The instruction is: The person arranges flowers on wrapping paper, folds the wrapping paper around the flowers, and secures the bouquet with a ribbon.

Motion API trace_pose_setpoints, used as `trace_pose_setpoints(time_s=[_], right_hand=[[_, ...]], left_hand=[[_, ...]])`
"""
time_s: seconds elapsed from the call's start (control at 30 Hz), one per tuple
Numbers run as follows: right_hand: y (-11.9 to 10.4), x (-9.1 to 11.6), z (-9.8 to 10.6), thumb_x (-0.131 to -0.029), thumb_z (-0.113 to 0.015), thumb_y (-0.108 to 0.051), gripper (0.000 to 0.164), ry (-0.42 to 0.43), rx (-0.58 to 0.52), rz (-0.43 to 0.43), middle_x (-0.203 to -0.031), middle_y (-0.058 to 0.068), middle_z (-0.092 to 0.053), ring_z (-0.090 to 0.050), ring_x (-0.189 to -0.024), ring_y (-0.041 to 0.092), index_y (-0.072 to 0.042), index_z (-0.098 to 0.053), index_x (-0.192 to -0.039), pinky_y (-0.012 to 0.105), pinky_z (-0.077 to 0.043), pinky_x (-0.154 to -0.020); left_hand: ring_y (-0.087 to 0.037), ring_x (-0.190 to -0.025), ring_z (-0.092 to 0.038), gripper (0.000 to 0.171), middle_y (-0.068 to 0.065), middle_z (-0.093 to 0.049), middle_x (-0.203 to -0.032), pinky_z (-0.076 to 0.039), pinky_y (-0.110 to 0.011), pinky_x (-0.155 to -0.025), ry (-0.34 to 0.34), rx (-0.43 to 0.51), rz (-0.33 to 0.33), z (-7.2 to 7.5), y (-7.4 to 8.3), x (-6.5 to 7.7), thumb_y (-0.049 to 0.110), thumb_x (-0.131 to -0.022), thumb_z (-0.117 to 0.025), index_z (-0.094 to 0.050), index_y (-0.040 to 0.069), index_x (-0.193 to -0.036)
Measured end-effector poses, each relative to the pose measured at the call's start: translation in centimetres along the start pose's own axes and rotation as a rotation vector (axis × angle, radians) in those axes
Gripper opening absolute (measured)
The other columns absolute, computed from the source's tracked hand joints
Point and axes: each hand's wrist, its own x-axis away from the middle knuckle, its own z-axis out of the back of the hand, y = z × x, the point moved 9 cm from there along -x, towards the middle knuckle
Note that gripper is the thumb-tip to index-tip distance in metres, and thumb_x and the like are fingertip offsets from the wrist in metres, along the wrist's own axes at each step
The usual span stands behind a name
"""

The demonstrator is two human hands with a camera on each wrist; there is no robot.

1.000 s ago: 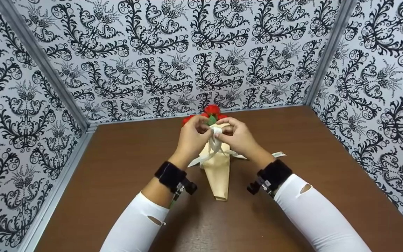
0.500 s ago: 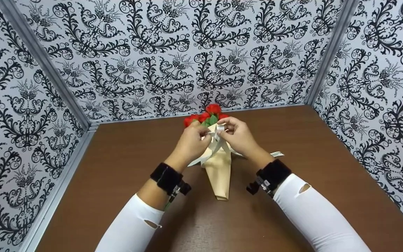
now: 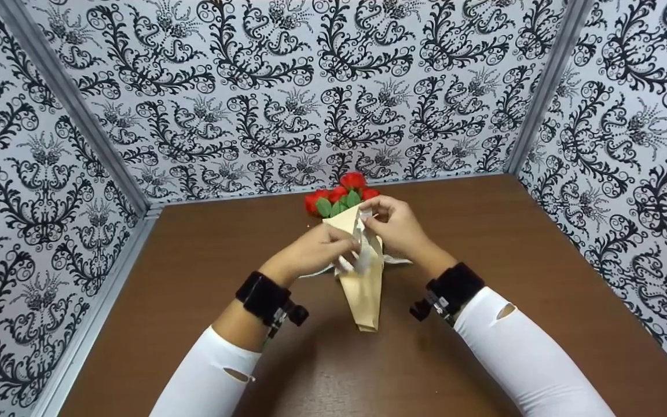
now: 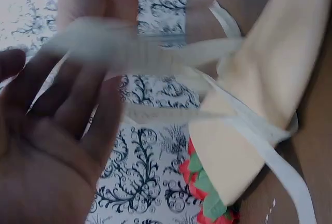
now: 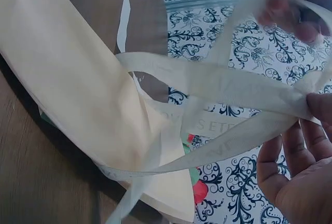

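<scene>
White stretch-fabric sleeves [image 3: 536, 353] cover both forearms, and ahead of them black fuzzy bands [image 3: 455, 288] with small cameras circle the wrists. The left hand [image 3: 319, 249] is a little nearer the person than the right; its fingers are loosely extended, the thumb apart from them, with blurred ribbon across the fingertips. The right hand [image 3: 398, 226] pinches the flat white fabric ribbon [image 5: 233, 86] between thumb and fingers. From that pinch, strands run to the cone-shaped cream paper wrapper [image 3: 359, 289], which lies below and between the hands, its narrow end pointing back towards the person. Loose ribbon stretches out past the wrapper's sides, below either hand. Just beyond the left hand, red artificial roses [image 3: 352, 180] with green leaves [image 3: 338, 207] emerge from the wrapper's wide end. The brown wood-grain table [image 3: 206, 249] spreads around both hands; farthest off stand white walls [image 3: 310, 87] with black scrollwork, joined by grey posts [image 3: 67, 110].
</scene>
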Motion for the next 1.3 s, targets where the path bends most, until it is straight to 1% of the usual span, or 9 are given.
trace_pose_setpoints(time_s=[0.07,0.13,0.27,0.53,0.63,0.77,0.9,1.13,1.3], right_hand=[[0.1,0.0,0.0,-0.094,-0.076,-0.007,0.021,-0.004,0.004,-0.010,-0.103,0.016,-0.078,-0.067,-0.084,0.016,-0.006,-0.075,-0.115,0.026,-0.059,-0.073],[0.2,0.1,0.0,-0.094,-0.074,-0.006,0.020,-0.013,-0.007,-0.018,-0.100,0.011,-0.078,-0.067,-0.085,0.017,-0.007,-0.076,-0.114,0.028,-0.060,-0.072],[0.1,0.2,-0.1,-0.093,-0.071,-0.003,0.020,-0.030,-0.032,-0.001,-0.100,0.006,-0.076,-0.069,-0.086,0.017,-0.007,-0.077,-0.111,0.030,-0.062,-0.072],[-0.2,0.2,0.0,-0.093,-0.072,-0.001,0.016,-0.018,-0.037,0.042,-0.100,0.005,-0.078,-0.068,-0.084,0.012,-0.003,-0.080,-0.106,0.023,-0.058,-0.074],[-0.1,0.2,-0.1,-0.092,-0.072,-0.002,0.015,-0.012,-0.027,0.035,-0.095,0.003,-0.079,-0.068,-0.084,0.011,-0.004,-0.082,-0.103,0.021,-0.055,-0.075],[0.0,0.0,-0.1,-0.092,-0.071,-0.002,0.016,-0.014,-0.032,0.027,-0.095,0.002,-0.079,-0.067,-0.084,0.010,-0.003,-0.082,-0.103,0.021,-0.055,-0.075],[-0.1,0.0,-0.1,-0.092,-0.067,0.003,0.021,-0.025,-0.057,0.028,-0.099,0.005,-0.079,-0.067,-0.081,0.010,-0.002,-0.082,-0.105,0.022,-0.058,-0.071],[-0.7,0.1,-0.5,-0.092,-0.063,0.008,0.024,-0.089,-0.046,0.087,-0.105,0.014,-0.078,-0.072,-0.090,0.012,-0.001,-0.083,-0.101,0.023,-0.061,-0.078],[-0.5,0.0,-0.7,-0.090,-0.062,0.008,0.021,-0.100,-0.062,0.076,-0.094,0.005,-0.078,-0.071,-0.080,0.011,0.001,-0.081,-0.095,0.024,-0.061,-0.071]], left_hand=[[-0.019,-0.076,-0.073,0.027,-0.010,-0.078,-0.092,-0.062,-0.028,-0.066,-0.064,-0.008,0.017,-1.0,-0.1,0.1,0.020,-0.105,-0.060,-0.081,0.004,-0.101],[-0.012,-0.070,-0.068,0.023,-0.009,-0.077,-0.087,-0.057,-0.023,-0.061,-0.065,-0.093,0.009,-1.3,-0.2,-0.2,0.023,-0.103,-0.066,-0.082,0.008,-0.098],[-0.002,-0.062,-0.058,0.022,0.000,-0.071,-0.073,-0.048,-0.019,-0.057,0.027,-0.259,-0.003,-1.0,-0.7,-0.9,0.027,-0.099,-0.075,-0.083,0.009,-0.089],[-0.009,-0.067,-0.054,0.039,0.007,-0.059,-0.072,-0.044,-0.025,-0.059,0.257,-0.272,0.104,0.5,-2.2,-1.6,0.042,-0.085,-0.089,-0.066,0.011,-0.082],[-0.016,-0.078,-0.062,0.044,0.002,-0.065,-0.085,-0.049,-0.026,-0.066,0.281,-0.248,0.111,0.6,-2.6,-1.9,0.046,-0.083,-0.089,-0.064,0.012,-0.096],[-0.025,-0.095,-0.070,0.051,-0.007,-0.072,-0.106,-0.057,-0.029,-0.075,0.246,-0.181,0.097,0.5,-2.6,-1.9,0.039,-0.084,-0.087,-0.066,0.009,-0.120],[-0.025,-0.102,-0.071,0.056,-0.007,-0.073,-0.117,-0.061,-0.032,-0.070,0.227,-0.109,0.112,0.6,-2.7,-1.7,0.037,-0.090,-0.081,-0.063,0.011,-0.135],[-0.026,-0.102,-0.071,0.051,-0.008,-0.073,-0.119,-0.060,-0.032,-0.068,0.247,-0.029,0.115,0.5,-2.9,-1.9,0.048,-0.095,-0.075,-0.064,0.015,-0.132],[-0.022,-0.095,-0.069,0.046,-0.008,-0.068,-0.115,-0.062,-0.038,-0.058,0.295,0.073,0.158,0.9,-3.3,-1.8,0.049,-0.097,-0.073,-0.062,0.017,-0.129]])
